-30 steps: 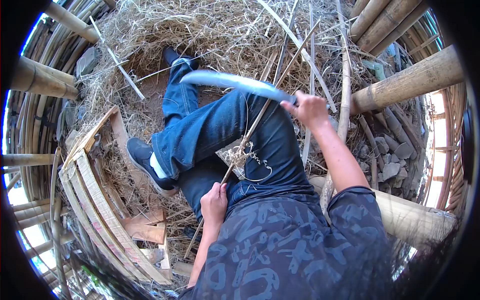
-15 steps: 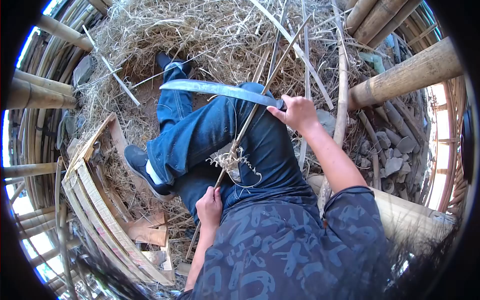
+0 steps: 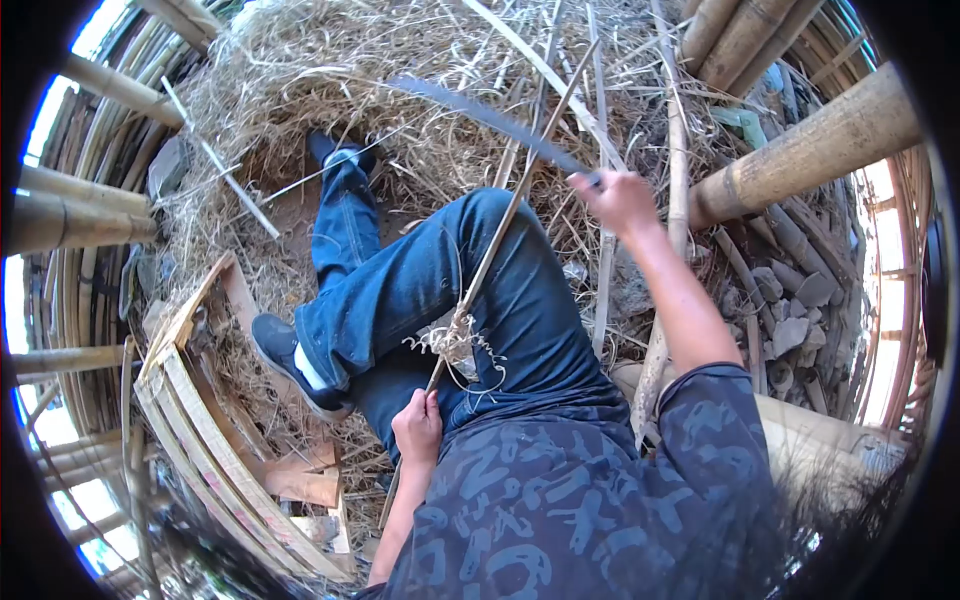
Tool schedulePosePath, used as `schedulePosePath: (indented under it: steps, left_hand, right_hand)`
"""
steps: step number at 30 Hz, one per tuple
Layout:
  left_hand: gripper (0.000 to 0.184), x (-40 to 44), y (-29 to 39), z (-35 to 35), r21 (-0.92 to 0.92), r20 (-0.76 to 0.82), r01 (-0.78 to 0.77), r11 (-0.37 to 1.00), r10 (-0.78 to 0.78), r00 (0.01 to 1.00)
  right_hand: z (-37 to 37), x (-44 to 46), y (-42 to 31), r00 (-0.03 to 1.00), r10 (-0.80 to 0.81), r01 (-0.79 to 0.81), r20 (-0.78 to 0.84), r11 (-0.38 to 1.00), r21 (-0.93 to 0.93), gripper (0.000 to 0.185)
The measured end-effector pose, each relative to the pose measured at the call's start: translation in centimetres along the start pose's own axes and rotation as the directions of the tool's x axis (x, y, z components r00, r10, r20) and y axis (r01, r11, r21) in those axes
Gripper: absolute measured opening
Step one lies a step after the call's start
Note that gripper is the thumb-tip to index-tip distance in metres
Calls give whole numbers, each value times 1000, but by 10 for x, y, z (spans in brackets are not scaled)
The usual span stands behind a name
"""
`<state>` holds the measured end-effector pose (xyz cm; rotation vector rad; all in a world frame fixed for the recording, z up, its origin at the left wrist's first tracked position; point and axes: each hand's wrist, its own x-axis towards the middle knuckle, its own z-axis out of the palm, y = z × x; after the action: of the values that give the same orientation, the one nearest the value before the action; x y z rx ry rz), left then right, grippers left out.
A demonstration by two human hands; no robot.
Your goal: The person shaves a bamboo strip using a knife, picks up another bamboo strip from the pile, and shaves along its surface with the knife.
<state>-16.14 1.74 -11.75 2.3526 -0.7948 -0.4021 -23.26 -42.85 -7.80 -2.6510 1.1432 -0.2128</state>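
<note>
My right hand (image 3: 622, 207) is closed around the handle of a long curved knife (image 3: 490, 118), a machete-like blade pointing up and left beyond my raised knee. The blade looks slightly blurred and stands apart from my leg. Lower down, my left hand (image 3: 417, 428) grips the near end of a thin bamboo strip (image 3: 500, 232). That strip slants up across my thigh, past the knee and over the pile of shavings. Curled shavings (image 3: 455, 342) cling to it in a clump above my left hand. Most of the knife's handle is hidden by my fingers.
Loose bamboo shavings (image 3: 330, 60) cover the ground ahead. A slatted wooden crate (image 3: 215, 430) lies at the left. Long bamboo strips (image 3: 603, 290) and a thin pole (image 3: 678, 150) run along my right side. Thick bamboo poles (image 3: 810, 145) and broken stones (image 3: 795, 315) are farther right.
My right hand has moved up and slightly right, lifting the knife off the strip and knee; its blade now slants more steeply. My left hand still holds the strip in nearly the same place.
</note>
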Motion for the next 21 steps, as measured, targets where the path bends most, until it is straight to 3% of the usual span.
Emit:
schedulePosePath:
  steps: [2,4,6,14,21]
  left_hand:
    - [26,3,2,1,4,8,0,1000,0,1000]
    - [28,2,3,-1,20,6,11,1000,-11,1000]
    - [29,1,4,-2,18,13,17,1000,-17,1000]
    - [32,4,6,-1,-7,25,33,999,-33,999]
    - [33,2,5,-3,-26,32,58,998,-57,998]
  right_hand:
    - [2,-23,-41,983,-86,83,163,996,25,82]
    - [18,-40,-67,965,-249,250,77,968,-8,78]
    - [23,-38,-67,947,-320,320,21,947,-24,77]
    - [43,-9,-28,883,-463,454,-71,883,-118,77]
    - [47,-2,-13,880,-462,447,-114,885,-134,78]
